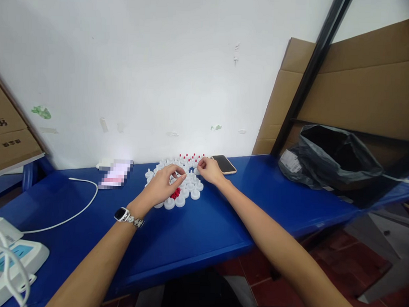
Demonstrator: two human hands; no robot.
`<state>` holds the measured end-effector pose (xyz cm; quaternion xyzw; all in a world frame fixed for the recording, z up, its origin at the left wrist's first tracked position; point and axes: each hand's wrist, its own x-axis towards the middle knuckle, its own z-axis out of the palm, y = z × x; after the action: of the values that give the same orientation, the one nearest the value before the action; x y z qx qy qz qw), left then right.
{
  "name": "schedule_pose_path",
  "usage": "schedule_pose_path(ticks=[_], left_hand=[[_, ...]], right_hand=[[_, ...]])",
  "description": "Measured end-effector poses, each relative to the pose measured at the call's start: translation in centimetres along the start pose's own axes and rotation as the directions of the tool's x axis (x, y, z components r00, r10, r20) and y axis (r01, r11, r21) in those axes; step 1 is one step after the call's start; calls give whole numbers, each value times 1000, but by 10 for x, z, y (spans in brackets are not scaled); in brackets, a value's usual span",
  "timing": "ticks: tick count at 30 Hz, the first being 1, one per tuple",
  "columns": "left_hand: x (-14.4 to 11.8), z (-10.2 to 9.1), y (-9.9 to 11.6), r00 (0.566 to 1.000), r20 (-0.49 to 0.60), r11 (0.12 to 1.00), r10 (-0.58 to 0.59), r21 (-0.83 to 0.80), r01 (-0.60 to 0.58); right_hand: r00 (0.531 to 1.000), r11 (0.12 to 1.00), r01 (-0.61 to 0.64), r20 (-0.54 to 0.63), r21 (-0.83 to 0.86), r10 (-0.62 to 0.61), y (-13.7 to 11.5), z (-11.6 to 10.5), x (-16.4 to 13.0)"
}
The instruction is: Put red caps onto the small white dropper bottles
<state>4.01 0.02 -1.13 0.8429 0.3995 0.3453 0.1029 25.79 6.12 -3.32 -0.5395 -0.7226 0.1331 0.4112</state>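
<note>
Currently both hands are working apart over the white caps (186, 188) clustered on the blue table (195, 234). Left hand (163, 185) is pinching something small above the red pieces (175, 193); right hand (209, 170) is fingering a rear cap. Keep pinches light and seat pieces upright.

Caps (186, 188) sit mid-table (205, 225), phone (224, 164) right of them, cable (78, 207) left, bag (328, 158) far right
</note>
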Motion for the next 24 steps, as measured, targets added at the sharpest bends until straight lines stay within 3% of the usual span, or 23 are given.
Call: schedule_pose_path(ticks=[2,5,8,12,18,24], left_hand=[[-1,0,1,998,-56,1000,13,13,-13],[-2,-2,5,992,-120,999,34,11,-33],[-2,-5,9,994,-103,999,27,-23,-30],[-2,-10,14,996,-80,997,43,-59,-48],[-3,-14,16,993,-98,995,61,-75,-68],[-4,-22,15,994,-85,988,66,-131,-77]], right_hand=[[999,984,22,-36,178,-16,-12,-1,-6],[998,878,65,-18,475,-64,-33,-2,-18],[995,782,69,17,619,-101,-47,-3,-28],[992,768,55,52,638,-114,-53,-2,-34],[990,877,84,63,472,-129,-56,7,-40],[994,815,17,81,579,-78,-62,24,-40]])
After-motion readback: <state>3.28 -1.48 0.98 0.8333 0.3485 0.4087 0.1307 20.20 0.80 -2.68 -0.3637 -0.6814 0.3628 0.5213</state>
